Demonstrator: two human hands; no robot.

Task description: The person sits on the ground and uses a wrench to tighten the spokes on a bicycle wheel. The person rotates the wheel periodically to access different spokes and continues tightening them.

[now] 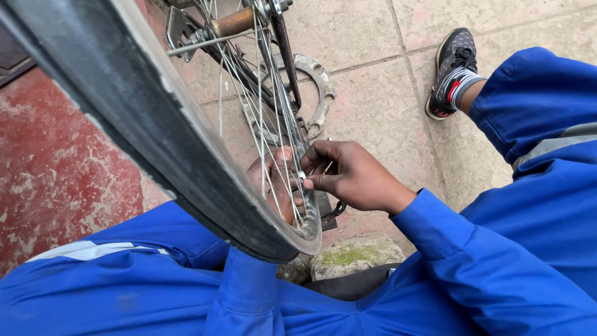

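A bicycle wheel with a black tyre [143, 118] and silver rim fills the upper left, its thin spokes [264, 118] running from a rusty hub [235, 23] down to the rim. My right hand [354, 177] pinches a small silver piece on a spoke close to the rim. My left hand [273, 183] sits behind the spokes, partly hidden by them, fingers curled against the same spot; what it holds cannot be made out. Both arms wear blue sleeves.
A grey metal ring with holes [320, 87] lies on the paved ground beyond the wheel. A mossy stone [354, 255] sits below the rim. My foot in a dark shoe [451, 71] rests at upper right. A red worn floor [56, 168] lies at left.
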